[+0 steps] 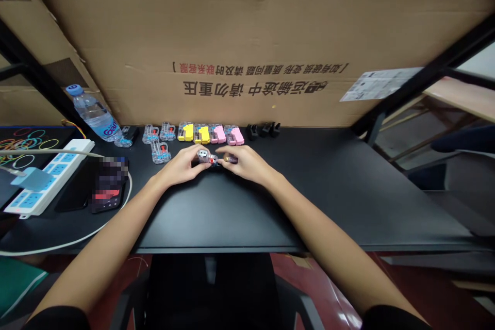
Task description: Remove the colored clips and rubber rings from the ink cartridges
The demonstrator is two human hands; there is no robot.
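Okay, left hand: I see the left hand [178, 166] at mid-desk, its fingertips [196, 149] pressed together, pinching a small clear plastic part [203, 155] with a white square on it.
Right hand: the right hand [247, 164] sits just beside the left, its fingers close together and pinching a dark purplish piece [230, 158]. A red bit [212, 161] shows between the two pieces; I can't tell whether they're joined.
Desk: a black desk [340, 201] runs under both hands.
Just beyond: a loose clear part [160, 152] lies near the left hand.
Back row: clear parts [158, 132], yellow parts [194, 133], pink parts [226, 135] and small black pieces [263, 129] line up along the far edge.
Left of frame: a white power strip [50, 178], a phone [108, 185] with a blurred back, rubber bands [27, 144] and a water bottle [93, 112].
Far: a cardboard box [232, 36] with printed Chinese text stands behind the desk, and a paper sheet [379, 84] sits at its right.
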